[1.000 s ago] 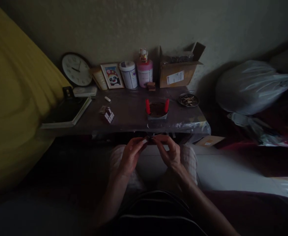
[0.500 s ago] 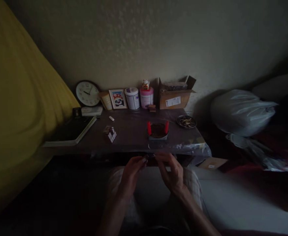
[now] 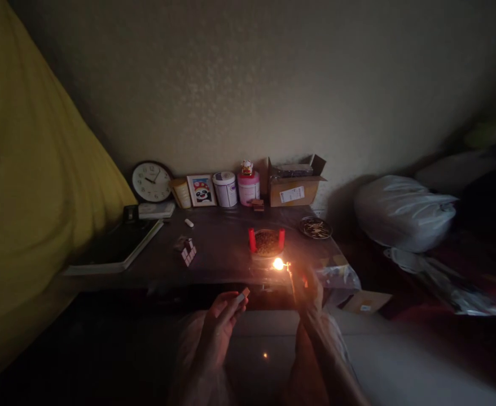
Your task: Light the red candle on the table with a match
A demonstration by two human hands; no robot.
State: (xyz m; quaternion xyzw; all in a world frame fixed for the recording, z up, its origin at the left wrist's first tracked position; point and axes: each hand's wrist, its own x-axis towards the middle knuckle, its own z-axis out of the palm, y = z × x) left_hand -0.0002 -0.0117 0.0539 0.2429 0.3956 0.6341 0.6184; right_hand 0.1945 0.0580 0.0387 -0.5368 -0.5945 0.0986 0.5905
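The right hand [image 3: 307, 293] was raised, forearm angled up from the lap, its fingers pinched shut on a burning match [image 3: 287, 266] whose flame stood just beyond the fingertips, to their left. The left hand [image 3: 220, 321] sat lower and nearer the body, palm turned inward, fingers closed around a small box [image 3: 241, 296] that poked out past the fingertips (its markings too dim to read). Just beyond the flame, two red candles [image 3: 252, 240] flanked a round dish [image 3: 267, 242] on the dark table [image 3: 222, 259]. Farther off from the fingers, a clock [image 3: 151, 181] and a cardboard box [image 3: 294, 189] stood against the wall, a yellow curtain [image 3: 27, 197] hung at left, and a white bag [image 3: 402, 211] lay at right.
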